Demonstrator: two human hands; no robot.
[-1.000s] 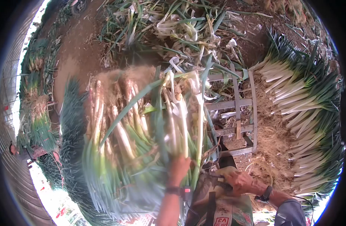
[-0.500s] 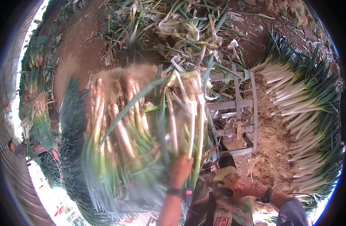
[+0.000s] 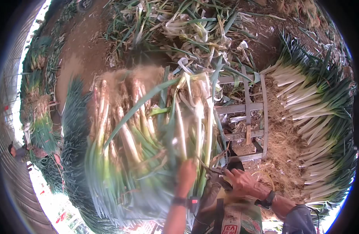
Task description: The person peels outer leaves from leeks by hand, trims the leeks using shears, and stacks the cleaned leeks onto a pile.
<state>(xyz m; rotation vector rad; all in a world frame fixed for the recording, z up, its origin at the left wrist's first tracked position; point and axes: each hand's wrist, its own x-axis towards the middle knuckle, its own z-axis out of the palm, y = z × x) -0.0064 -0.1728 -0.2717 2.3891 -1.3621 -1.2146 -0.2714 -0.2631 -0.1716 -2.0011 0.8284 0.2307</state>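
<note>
My left hand (image 3: 186,175) is closed round the lower stem of a leek (image 3: 198,128), slightly blurred. Other leeks (image 3: 128,136) lie in a large pile to its left, roots toward the top and green leaves toward the bottom. My right hand (image 3: 242,184) is wrapped round the dark handles of scissors (image 3: 214,171), whose blades point up and left beside the leek stems. A wide green leaf (image 3: 138,104) lies slanted across the pile.
A metal frame (image 3: 245,107) stands right of the pile. Cleaned leeks (image 3: 310,101) lie in a long row at the right, beside loose roots (image 3: 283,144). Leaf scraps (image 3: 179,29) cover the ground ahead. A person (image 3: 18,151) is at the far left.
My right hand has moved up and left, and the scissor blades now show near the stems. The yellowish patch beside that hand is no longer visible. My left hand has shifted slightly left.
</note>
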